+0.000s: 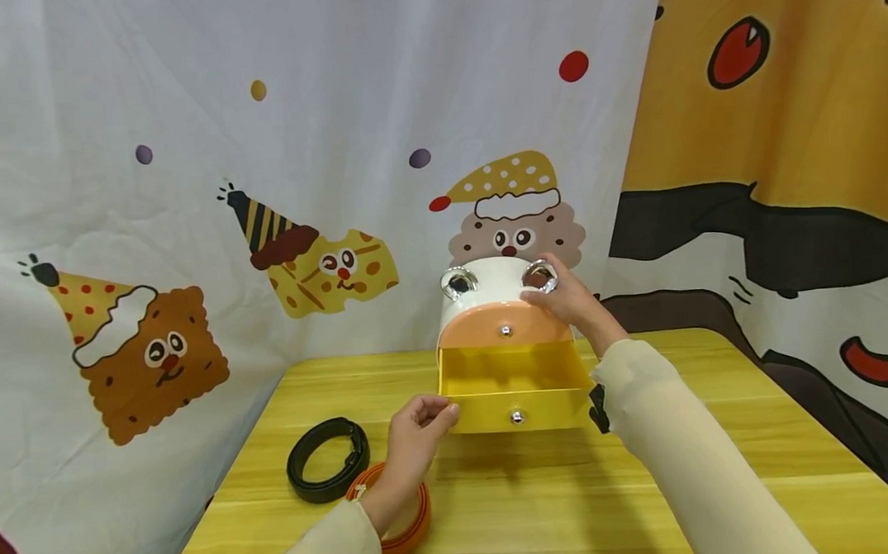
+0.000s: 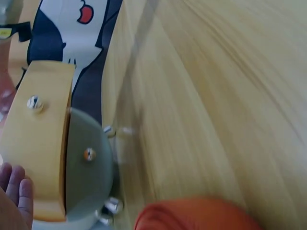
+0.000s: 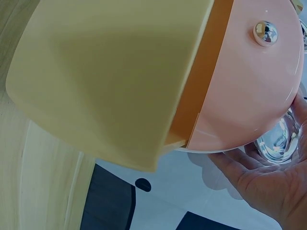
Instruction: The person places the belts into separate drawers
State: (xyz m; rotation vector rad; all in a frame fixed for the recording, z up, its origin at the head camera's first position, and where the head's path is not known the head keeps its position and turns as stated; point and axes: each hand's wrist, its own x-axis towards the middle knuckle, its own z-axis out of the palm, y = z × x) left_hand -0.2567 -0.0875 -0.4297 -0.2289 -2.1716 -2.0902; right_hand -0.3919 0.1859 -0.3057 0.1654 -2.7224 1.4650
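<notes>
A small white drawer box (image 1: 492, 278) with silver ring-shaped eyes stands on the table. Its upper drawer (image 1: 483, 328) has an orange-pink front with a silver knob and is closed. Below it, the yellow drawer (image 1: 483, 413) is pulled out, showing its yellow inside. My left hand (image 1: 414, 439) pinches the yellow drawer's left front corner between thumb and fingers. At the box's upper right, my right hand (image 1: 567, 298) grips around the silver eye (image 3: 278, 141), thumb in front and the other fingers at the side and back.
A coiled black belt (image 1: 298, 465) lies on the wood-grain table (image 1: 529, 521) to the left. Beside it is a coiled orange belt (image 1: 423, 517), partly behind my left wrist. A cartoon-printed curtain (image 1: 347, 108) hangs behind the table.
</notes>
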